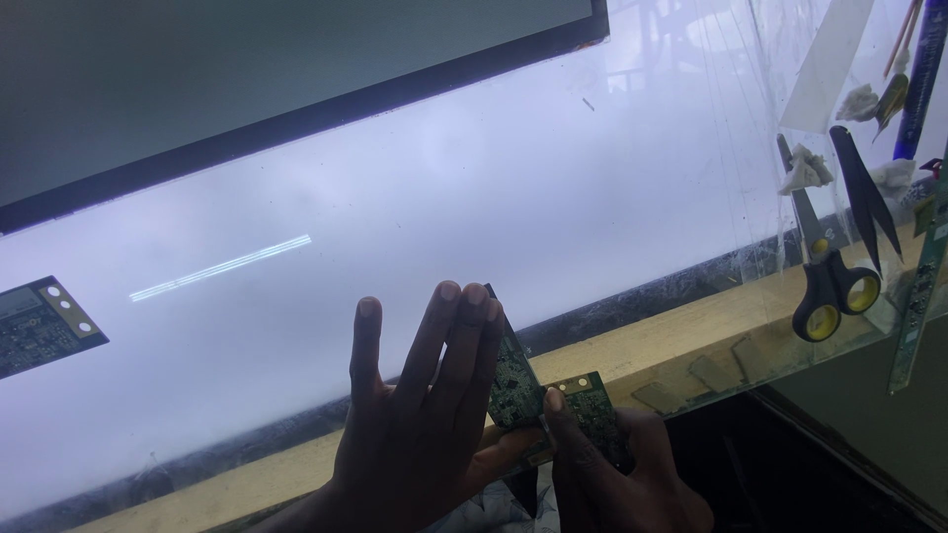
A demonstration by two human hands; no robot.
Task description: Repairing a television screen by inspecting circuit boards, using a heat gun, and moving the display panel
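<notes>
My left hand (420, 415) is raised with its fingers stretched out and apart, its thumb resting against a small green circuit board (513, 380) that stands tilted on edge. My right hand (612, 474) sits low at the frame's bottom and grips the board's lower right part, index finger lying on its face. Both hands hover over the near wooden edge (691, 341) of a glowing white backlit panel (444, 217).
A dark display panel (247, 69) lies at the top left. Another green circuit board (39, 324) rests at the left edge. Black and yellow scissors (837, 247), crumpled tissues (805, 170), a long thin board strip (918, 296) and clear film (820, 59) lie at the right.
</notes>
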